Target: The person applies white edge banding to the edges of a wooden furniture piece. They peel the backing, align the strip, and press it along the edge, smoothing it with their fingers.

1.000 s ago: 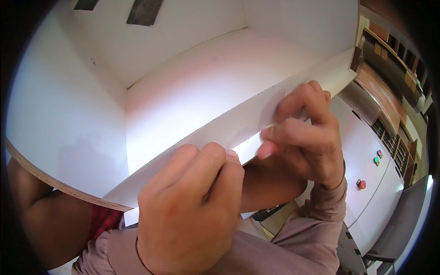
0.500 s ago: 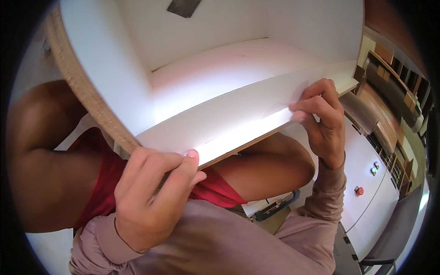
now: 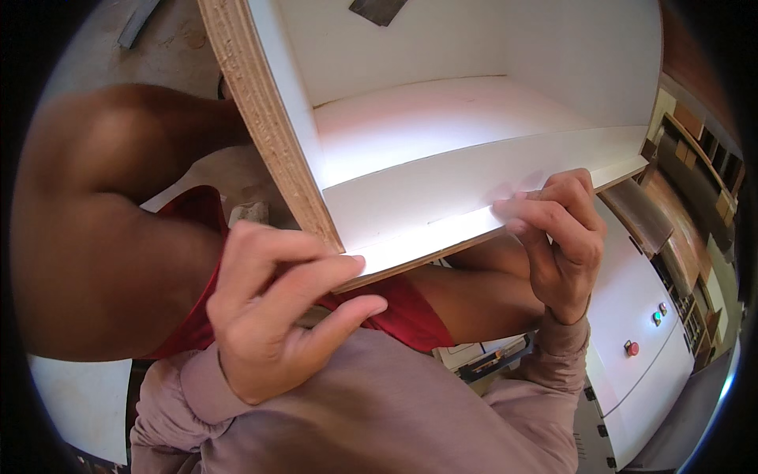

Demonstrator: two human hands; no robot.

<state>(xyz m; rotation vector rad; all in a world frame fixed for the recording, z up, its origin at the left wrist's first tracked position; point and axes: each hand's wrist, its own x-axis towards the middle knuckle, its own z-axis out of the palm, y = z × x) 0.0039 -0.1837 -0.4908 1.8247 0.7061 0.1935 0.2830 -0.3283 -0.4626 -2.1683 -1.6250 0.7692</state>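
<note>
A white open-fronted box (image 3: 442,118) with raw chipboard edges tilts in front of me. Along its near side runs a narrow white strip of board (image 3: 426,245) with a bare brown edge. At the strip's left end, beside the box's corner, my left hand (image 3: 272,308) rests its index fingertip on the white surface. The thumb of that hand stands apart from the strip. Farther right, my right hand (image 3: 560,241) grips the strip's near edge between fingers and thumb, with the thumb tip partly hidden.
Bare legs and red shorts (image 3: 410,308) are close beneath the box. To the right stands a white machine panel with a red button (image 3: 632,347) and lit buttons. Stacked boards (image 3: 679,213) lie beyond it. A dark patch (image 3: 379,9) marks the box's inside.
The box and strip appear farther right and a little lower in view. My left thumb has come away from the strip's edge, while my right hand keeps its grip.
</note>
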